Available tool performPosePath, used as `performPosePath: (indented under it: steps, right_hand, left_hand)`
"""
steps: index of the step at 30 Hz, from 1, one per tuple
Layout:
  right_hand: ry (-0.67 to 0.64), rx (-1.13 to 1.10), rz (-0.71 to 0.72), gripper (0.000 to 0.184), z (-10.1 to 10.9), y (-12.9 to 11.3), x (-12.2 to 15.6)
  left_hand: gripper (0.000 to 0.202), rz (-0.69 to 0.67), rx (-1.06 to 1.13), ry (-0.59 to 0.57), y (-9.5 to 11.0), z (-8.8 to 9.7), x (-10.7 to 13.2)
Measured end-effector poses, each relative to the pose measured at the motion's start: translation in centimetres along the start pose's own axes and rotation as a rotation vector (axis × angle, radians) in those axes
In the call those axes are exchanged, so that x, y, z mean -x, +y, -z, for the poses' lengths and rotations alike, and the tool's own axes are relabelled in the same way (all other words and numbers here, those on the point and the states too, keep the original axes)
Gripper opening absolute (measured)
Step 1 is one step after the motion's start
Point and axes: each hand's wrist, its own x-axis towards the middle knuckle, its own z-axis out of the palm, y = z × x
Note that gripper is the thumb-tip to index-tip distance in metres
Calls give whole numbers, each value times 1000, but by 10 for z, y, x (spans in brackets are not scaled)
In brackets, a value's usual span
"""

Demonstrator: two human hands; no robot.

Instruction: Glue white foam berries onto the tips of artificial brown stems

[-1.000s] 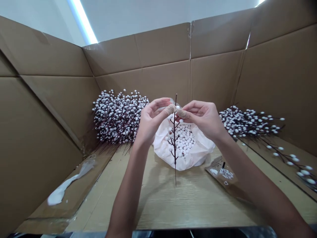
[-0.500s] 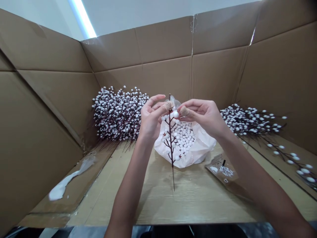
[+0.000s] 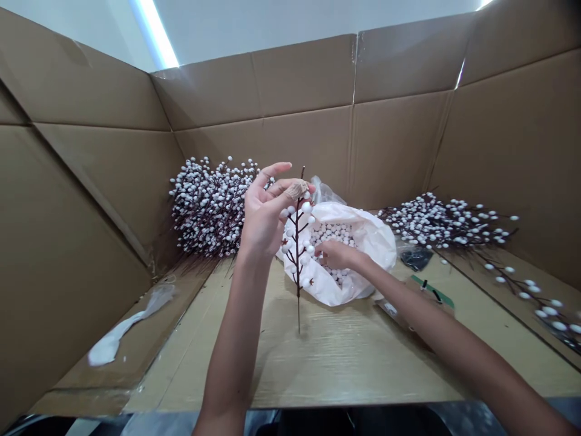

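Note:
My left hand [image 3: 267, 215] pinches the upper end of a thin dark-brown artificial twig [image 3: 297, 257], with beige tape wrapped on a fingertip. White foam berries sit along the twig's side branches, and its bare stem points down. My right hand [image 3: 338, 254] dips into a white plastic bag [image 3: 370, 233], among loose white foam balls [image 3: 329, 235]. Its fingers are curled, and the fingertips are hidden, so I cannot tell if they hold a ball.
Dense heaps of berry branches [image 3: 209, 209] [image 3: 445, 221] lie left and right against tall cardboard walls [image 3: 304, 79]. A dark packet [image 3: 416, 259], a green-edged card [image 3: 431, 295] and a white plastic strip [image 3: 109, 345] lie on the board.
My right hand has left the top of the twig and moved down into the bag among the balls. My left hand and the twig have shifted slightly left.

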Motion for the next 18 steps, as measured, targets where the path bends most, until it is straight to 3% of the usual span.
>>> performPosePath:
  steps: [3, 6, 14, 18]
  right_hand:
    - [41, 9, -17, 12, -19, 1, -6]
    - [85, 4, -27, 13, -25, 4, -6]
    - [74, -118, 15, 12, -23, 9, -9]
    - [75, -238, 14, 12, -7, 14, -8]
  left_hand:
    - [34, 32, -30, -25, 2, 0, 1]
    - [35, 61, -58, -41, 6, -2, 3]
    - [36, 107, -68, -66, 12, -6, 7]
    - [35, 119, -92, -49, 12, -7, 8]
